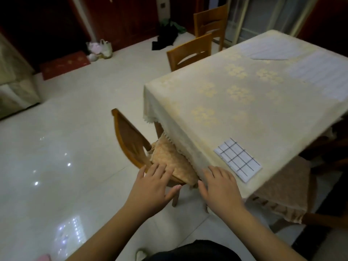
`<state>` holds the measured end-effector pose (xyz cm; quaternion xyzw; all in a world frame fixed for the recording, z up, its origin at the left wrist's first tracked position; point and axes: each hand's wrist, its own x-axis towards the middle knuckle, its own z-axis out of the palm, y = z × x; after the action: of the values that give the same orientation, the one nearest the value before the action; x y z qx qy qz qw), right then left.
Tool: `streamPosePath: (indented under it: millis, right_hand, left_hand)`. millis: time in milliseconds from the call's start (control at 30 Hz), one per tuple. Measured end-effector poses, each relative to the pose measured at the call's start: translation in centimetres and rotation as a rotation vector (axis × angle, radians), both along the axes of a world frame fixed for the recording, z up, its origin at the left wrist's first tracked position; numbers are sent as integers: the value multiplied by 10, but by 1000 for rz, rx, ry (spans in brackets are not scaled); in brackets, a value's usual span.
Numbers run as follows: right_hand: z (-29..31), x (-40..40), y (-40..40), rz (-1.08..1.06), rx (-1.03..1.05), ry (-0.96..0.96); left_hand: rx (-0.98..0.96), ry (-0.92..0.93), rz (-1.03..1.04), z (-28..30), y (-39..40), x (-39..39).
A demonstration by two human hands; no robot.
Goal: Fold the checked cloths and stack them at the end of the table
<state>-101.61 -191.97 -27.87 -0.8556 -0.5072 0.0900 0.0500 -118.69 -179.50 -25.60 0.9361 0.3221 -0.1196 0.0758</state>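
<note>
Checked white cloth, one piece already folded into a small rectangle (238,162), lies flat near the near corner of the counter (216,95), just in from its near edge, and by the look of it this is the start of the stack. Going from the left: the left hand (153,187) hangs in the air off the counter, over the cushioned wooden chair (131,142) tucked against the counter's left side; its fingers are straight and spread, thumb out, and it grips nothing. Beside it the right hand (219,187) is likewise flat and spread, its fingertips at the counter's near edge on the pale flowered tablecloth, just left of the folded cloth and not touching it; whether the palm presses the edge or only hovers I cannot tell. Further right and far up the counter, toward its far right corner, two larger pale cloths (318,72) lie spread and apparently unfolded, blurred so their checks barely show. My judgement is that one fold is finished and both hands are free between pieces; the next move calls for reaching up the counter to one of the spread cloths, drawing it nearer, and folding it down to match.
</note>
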Motion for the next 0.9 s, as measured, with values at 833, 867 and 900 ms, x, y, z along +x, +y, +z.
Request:
streamPosePath:
  millis: [833, 867, 900]
  right_hand:
    - [16, -288, 207, 561, -124, 17]
    - [14, -287, 214, 557, -130, -7]
    - [12, -285, 221, 549, -141, -31]
  left_hand:
    - [33, -96, 506, -20, 129, -322]
    - [17, -86, 515, -21, 136, -319]
    - [10, -86, 520, -23, 143, -316]
